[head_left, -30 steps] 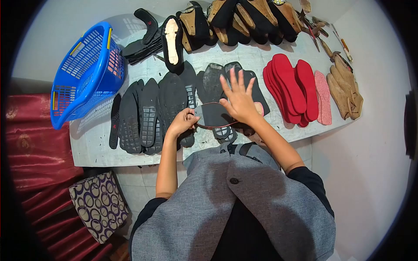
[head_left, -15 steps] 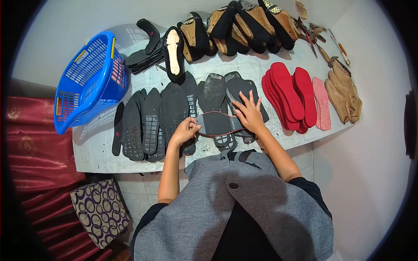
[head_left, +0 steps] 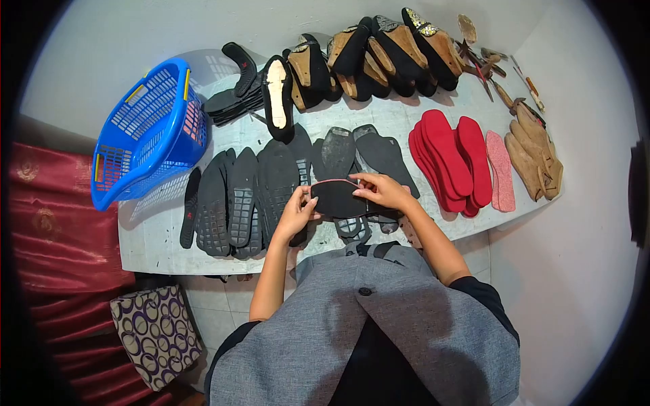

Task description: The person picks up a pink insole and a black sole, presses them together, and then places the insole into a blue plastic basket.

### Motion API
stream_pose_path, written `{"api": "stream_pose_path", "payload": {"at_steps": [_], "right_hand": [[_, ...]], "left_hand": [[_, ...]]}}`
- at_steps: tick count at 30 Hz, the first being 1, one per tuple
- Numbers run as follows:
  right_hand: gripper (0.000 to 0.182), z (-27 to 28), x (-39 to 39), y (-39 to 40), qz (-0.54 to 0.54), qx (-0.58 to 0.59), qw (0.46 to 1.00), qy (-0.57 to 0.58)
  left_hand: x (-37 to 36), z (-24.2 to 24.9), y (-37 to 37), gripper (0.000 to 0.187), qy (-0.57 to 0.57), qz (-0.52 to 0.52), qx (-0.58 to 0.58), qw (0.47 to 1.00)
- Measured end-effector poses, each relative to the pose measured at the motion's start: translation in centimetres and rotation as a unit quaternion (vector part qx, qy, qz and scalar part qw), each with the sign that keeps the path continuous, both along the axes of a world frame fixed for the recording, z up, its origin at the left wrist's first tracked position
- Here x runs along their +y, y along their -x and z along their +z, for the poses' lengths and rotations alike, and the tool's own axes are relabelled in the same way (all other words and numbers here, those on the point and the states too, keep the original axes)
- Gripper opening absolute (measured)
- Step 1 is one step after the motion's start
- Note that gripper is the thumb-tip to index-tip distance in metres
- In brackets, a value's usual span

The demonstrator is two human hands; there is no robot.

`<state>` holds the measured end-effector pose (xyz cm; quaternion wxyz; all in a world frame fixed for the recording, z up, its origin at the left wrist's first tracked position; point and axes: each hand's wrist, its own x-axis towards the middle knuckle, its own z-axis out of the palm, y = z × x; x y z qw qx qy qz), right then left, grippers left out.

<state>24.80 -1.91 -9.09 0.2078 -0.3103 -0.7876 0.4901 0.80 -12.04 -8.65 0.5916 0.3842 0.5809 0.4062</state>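
Note:
Both hands hold a black shoe sole (head_left: pixel 336 198) with a thin reddish edge, raised sideways above the near part of the table. My left hand (head_left: pixel 295 215) pinches its left end, thumb on the near face. At the other end, my right hand (head_left: pixel 381 192) grips the upper right edge between thumb and fingers. Behind and below it lie more black soles (head_left: pixel 338 152), partly covered by the held one. Left of my left hand is a group of black treaded soles (head_left: pixel 242 203), overlapping each other.
A blue plastic basket (head_left: pixel 175 128) stands at the table's left end. Black shoes on wooden lasts (head_left: pixel 349 51) line the back. To the right are red insoles (head_left: pixel 447 152), a pink speckled insole (head_left: pixel 500 169), tan work gloves (head_left: pixel 531 159) and a hammer (head_left: pixel 504 98) among tools.
The sole has been lifted and tilted, its plain dark face now toward me. My right hand has gone from spread flat at its end to gripping its edge. The view has shifted slightly.

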Motion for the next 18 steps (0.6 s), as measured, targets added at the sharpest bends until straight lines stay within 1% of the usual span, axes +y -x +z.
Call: {"api": "stream_pose_path", "payload": {"at_steps": [2, 5, 6, 8, 10, 11, 12, 13, 14, 15, 18], "right_hand": [[0.033, -0.3, 0.4, 0.3, 0.027, -0.046, 0.998, 0.021], [0.024, -1.0, 1.0, 0.6, 0.052, -0.031, 0.994, 0.094], [0.022, -0.9, 1.0, 0.8, 0.041, 0.014, 0.991, 0.128], [0.020, -0.8, 0.7, 1.6, 0.019, 0.102, 0.975, 0.195], [0.018, 0.6, 0.0, 2.8, -0.035, 0.161, 0.967, 0.193], [0.017, 1.2, -0.3, 3.6, -0.061, 0.190, 0.961, 0.192], [0.015, 0.8, -0.5, 4.5, -0.078, 0.235, 0.944, 0.218], [0.015, 0.8, -0.8, 5.3, -0.099, 0.248, 0.940, 0.211], [0.015, 0.8, -1.0, 6.0, -0.120, 0.261, 0.936, 0.204], [0.015, 0.9, -1.3, 6.5, -0.141, 0.274, 0.931, 0.197], [0.015, 2.0, -2.6, 7.1, -0.157, 0.266, 0.935, 0.171]], "left_hand": [[0.2, 0.4, -0.6, 0.019, -0.002, 0.021, -0.020, 1.000], [1.0, -0.6, -0.3, 0.020, -0.033, 0.057, -0.014, 0.998], [1.1, -0.5, -0.3, 0.025, -0.037, 0.070, -0.016, 0.997], [1.8, -0.4, -0.6, 0.028, -0.061, 0.109, -0.057, 0.991], [2.5, 0.8, -2.0, 0.034, -0.093, 0.134, -0.095, 0.982], [2.6, 1.5, -3.0, 0.035, -0.099, 0.158, -0.139, 0.972], [3.1, 1.0, -3.9, 0.035, -0.149, 0.189, -0.111, 0.964], [3.7, 0.7, -4.8, 0.035, -0.197, 0.219, -0.082, 0.952], [3.9, 0.4, -5.4, 0.029, -0.212, 0.256, -0.043, 0.942], [4.2, 1.1, -6.3, 0.028, -0.248, 0.289, 0.001, 0.925], [4.2, 1.4, -6.5, 0.030, -0.242, 0.321, 0.056, 0.914]]}}
